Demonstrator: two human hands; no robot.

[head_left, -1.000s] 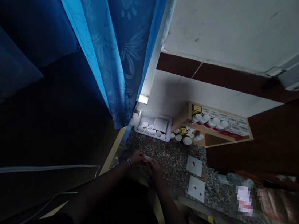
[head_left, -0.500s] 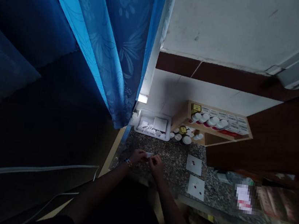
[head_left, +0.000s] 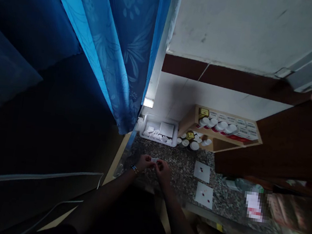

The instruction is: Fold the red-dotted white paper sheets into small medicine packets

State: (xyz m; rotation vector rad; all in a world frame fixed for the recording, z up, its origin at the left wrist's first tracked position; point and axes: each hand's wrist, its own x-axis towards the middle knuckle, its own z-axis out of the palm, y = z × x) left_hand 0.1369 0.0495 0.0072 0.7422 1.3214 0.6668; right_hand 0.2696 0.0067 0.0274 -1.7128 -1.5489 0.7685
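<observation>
Over the speckled stone counter (head_left: 177, 173), my left hand (head_left: 144, 163) and my right hand (head_left: 163, 170) meet on a small folded white paper (head_left: 154, 160). Each hand pinches one side of it, and the fingers hide part of the paper. Just beyond them stands a white plastic tray (head_left: 176, 139) with several small folded paper packets (head_left: 156, 135) and a flat stack of white paper (head_left: 166, 129). To the right lie two flat paper squares, the farther paper square (head_left: 198, 168) and the nearer paper square (head_left: 199, 200), both bearing small dark red pills.
A wooden shelf (head_left: 185, 123) with boxes and white-capped bottles (head_left: 220, 126) stands against the wall; more bottles (head_left: 194, 146) sit beside the tray. A blue curtain (head_left: 135, 53) hangs at left. A plastic bottle (head_left: 240, 184) lies far right.
My fingers have shifted slightly on the folded paper, which now shows a little flatter between them. The paper squares and tray stay where they were.
</observation>
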